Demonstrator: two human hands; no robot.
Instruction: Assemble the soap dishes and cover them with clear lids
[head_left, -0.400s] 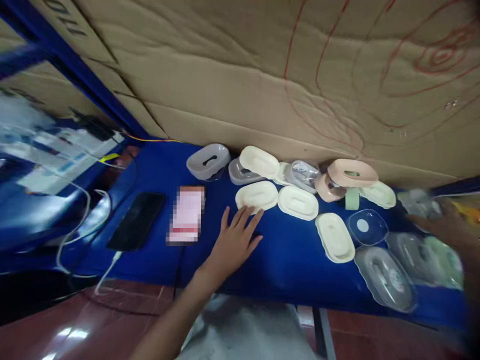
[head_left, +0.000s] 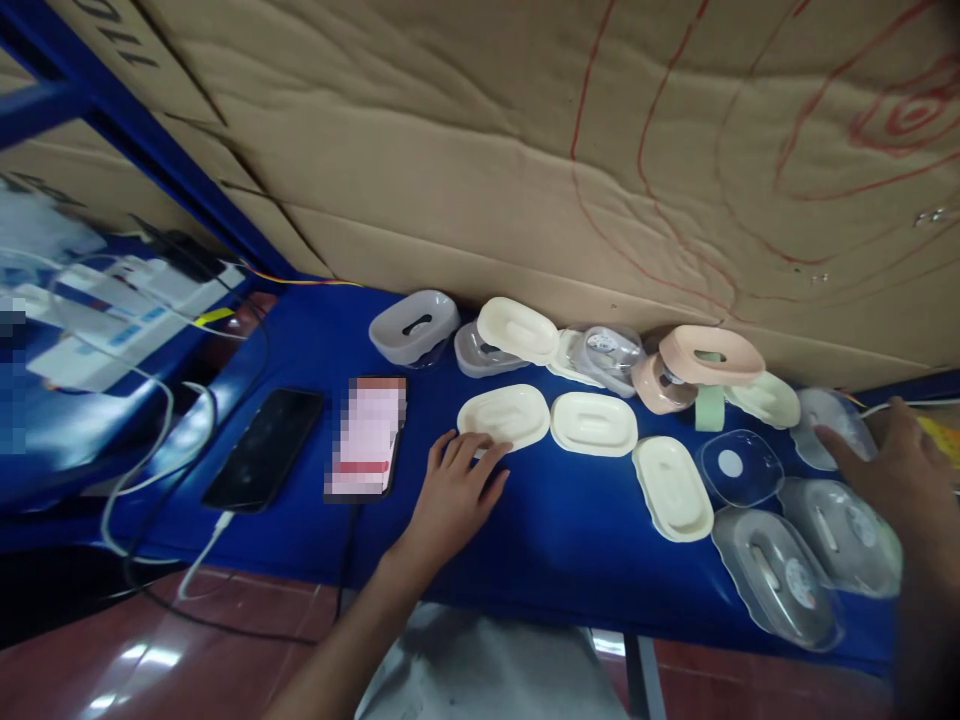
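My left hand [head_left: 466, 490] lies palm down with its fingers spread, the fingertips on the near edge of a cream oval dish [head_left: 504, 416]. Right of that dish are a second cream dish [head_left: 594, 424] and a third, turned cream dish [head_left: 673, 490]. At the far right my right hand [head_left: 896, 465] is open, thumb and fingers apart, beside a grey translucent piece [head_left: 829, 428]. Below it, two grey dishes under clear lids, the nearer lidded dish [head_left: 780, 580] and the farther lidded dish [head_left: 840, 530], sit partly by my right forearm.
Along the cardboard wall [head_left: 450, 150] stand a grey dish [head_left: 414, 328], a peach dish [head_left: 709, 355] and a green piece [head_left: 709, 410]. A clear lid [head_left: 741, 468] lies before them. To the left are a lit phone [head_left: 366, 435], a black phone [head_left: 264, 450] and cables.
My left hand and the cream dish under its fingertips have shifted slightly left and nearer. The grey translucent piece, blurred by my right hand before, now lies still; that hand's fingers are spread.
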